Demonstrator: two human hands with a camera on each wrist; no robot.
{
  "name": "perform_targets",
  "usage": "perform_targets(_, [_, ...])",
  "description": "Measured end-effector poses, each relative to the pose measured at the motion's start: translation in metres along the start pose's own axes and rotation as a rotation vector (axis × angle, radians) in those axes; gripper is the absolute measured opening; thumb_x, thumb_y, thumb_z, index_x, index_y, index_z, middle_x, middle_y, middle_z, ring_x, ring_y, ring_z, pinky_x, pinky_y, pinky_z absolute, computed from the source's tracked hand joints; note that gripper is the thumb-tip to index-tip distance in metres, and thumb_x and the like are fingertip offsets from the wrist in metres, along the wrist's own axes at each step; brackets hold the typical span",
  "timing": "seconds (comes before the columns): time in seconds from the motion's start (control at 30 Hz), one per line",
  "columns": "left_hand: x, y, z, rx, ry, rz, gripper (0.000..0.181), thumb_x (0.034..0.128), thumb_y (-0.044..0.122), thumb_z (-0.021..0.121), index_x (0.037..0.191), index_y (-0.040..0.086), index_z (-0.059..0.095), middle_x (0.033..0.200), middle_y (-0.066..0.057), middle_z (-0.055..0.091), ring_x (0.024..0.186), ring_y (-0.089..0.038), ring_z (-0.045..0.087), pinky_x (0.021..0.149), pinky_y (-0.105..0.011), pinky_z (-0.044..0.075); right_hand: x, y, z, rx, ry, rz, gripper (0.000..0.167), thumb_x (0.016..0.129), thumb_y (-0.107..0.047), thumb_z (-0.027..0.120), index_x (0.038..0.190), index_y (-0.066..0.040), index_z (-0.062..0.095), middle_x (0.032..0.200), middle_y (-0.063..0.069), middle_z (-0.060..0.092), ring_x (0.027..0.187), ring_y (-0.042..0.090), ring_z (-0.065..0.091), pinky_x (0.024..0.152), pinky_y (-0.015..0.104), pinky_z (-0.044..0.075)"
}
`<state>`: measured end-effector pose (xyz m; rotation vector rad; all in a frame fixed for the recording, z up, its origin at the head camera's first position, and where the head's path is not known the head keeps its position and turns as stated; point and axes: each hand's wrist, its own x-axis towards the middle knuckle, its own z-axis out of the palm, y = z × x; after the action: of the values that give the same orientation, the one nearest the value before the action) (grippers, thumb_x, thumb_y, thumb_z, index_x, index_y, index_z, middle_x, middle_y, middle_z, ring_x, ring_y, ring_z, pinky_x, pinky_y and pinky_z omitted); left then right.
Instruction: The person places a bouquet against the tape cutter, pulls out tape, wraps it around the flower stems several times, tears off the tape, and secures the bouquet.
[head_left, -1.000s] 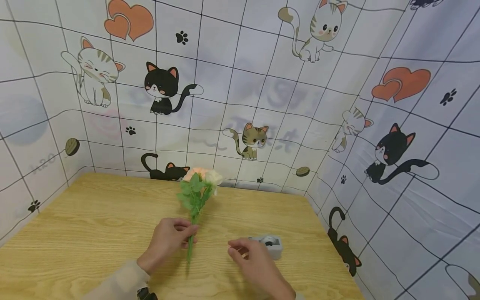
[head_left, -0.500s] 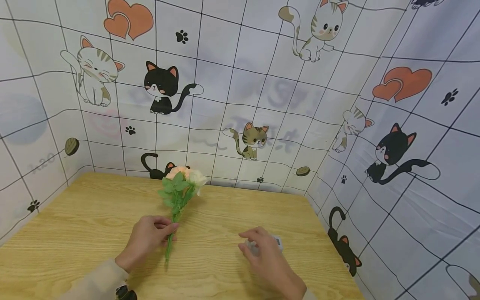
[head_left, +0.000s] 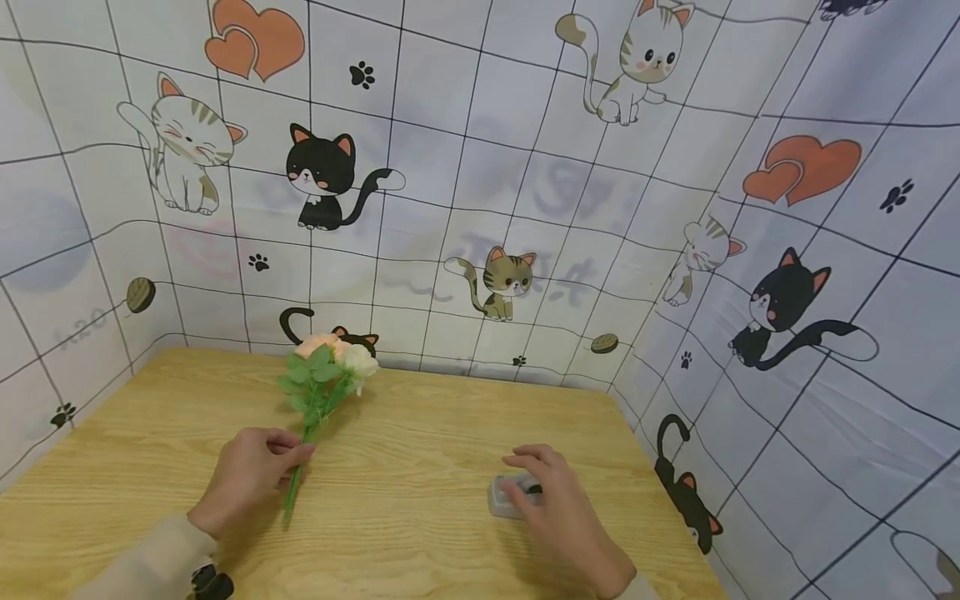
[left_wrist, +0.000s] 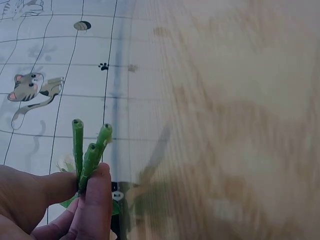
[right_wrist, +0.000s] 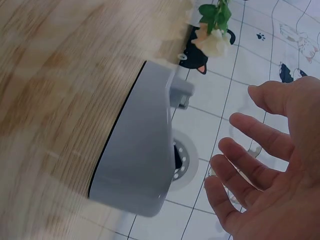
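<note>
My left hand [head_left: 247, 475] pinches a small bunch of artificial flowers by its green stems, at the left of the table. The flowers [head_left: 358, 360], peach and cream with green leaves, point toward the back wall. In the left wrist view, three cut stem ends [left_wrist: 92, 150] stick out past the thumb and fingers. My right hand [head_left: 566, 512] hovers over a grey tape dispenser [head_left: 501, 503], its fingers spread and holding nothing. The right wrist view shows the dispenser's side [right_wrist: 132, 145] and a clear tape roll [right_wrist: 189, 167] in it, apart from the fingers.
Both things are at a wood-grain table [head_left: 405, 467]. A white grid cloth [head_left: 427, 192] printed with cats and hearts hangs behind it and at both sides. A dark watch [head_left: 212, 583] shows by the left sleeve.
My left hand has carried the flowers leftward across the table. The right hand has shifted right, its fingers spreading wider, and more of the dispenser's left end shows.
</note>
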<state>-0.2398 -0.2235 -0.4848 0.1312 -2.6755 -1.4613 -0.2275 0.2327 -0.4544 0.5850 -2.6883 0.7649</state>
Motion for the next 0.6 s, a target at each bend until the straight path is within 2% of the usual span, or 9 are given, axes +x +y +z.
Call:
perform_targets(0.23, [0.006, -0.017, -0.019, 0.082, 0.021, 0.006, 0.035, 0.1116, 0.03, 0.083, 0.116, -0.005, 0.084, 0.095, -0.007, 0.087, 0.073, -0.016, 0.078, 0.062, -0.031, 0.064, -0.002, 0.017, -0.006, -0.034, 0.021, 0.007, 0.033, 0.107, -0.02, 0.088, 0.139, -0.016, 0.083, 0.154, 0.01, 0.074, 0.141, 0.038, 0.072, 0.113, 0.064, 0.063])
perform_targets(0.4, [0.01, -0.028, -0.03, 0.138, 0.047, 0.014, 0.035, 0.1107, 0.029, 0.084, 0.114, -0.006, 0.084, 0.092, -0.009, 0.086, 0.069, -0.017, 0.075, 0.058, -0.03, 0.059, -0.003, 0.025, -0.011, -0.05, 0.022, 0.044, 0.034, 0.108, -0.022, 0.088, 0.141, -0.016, 0.083, 0.157, 0.011, 0.072, 0.145, 0.039, 0.07, 0.117, 0.066, 0.061])
perform_targets(0.6, [0.014, -0.037, -0.038, 0.185, 0.067, 0.045, 0.036, 0.1095, 0.028, 0.085, 0.111, -0.008, 0.083, 0.087, -0.009, 0.084, 0.063, -0.015, 0.072, 0.055, -0.029, 0.055, -0.005, 0.03, -0.013, -0.028, 0.045, 0.033, 0.034, 0.106, -0.017, 0.09, 0.139, -0.017, 0.084, 0.155, 0.014, 0.073, 0.143, 0.042, 0.072, 0.114, 0.067, 0.062])
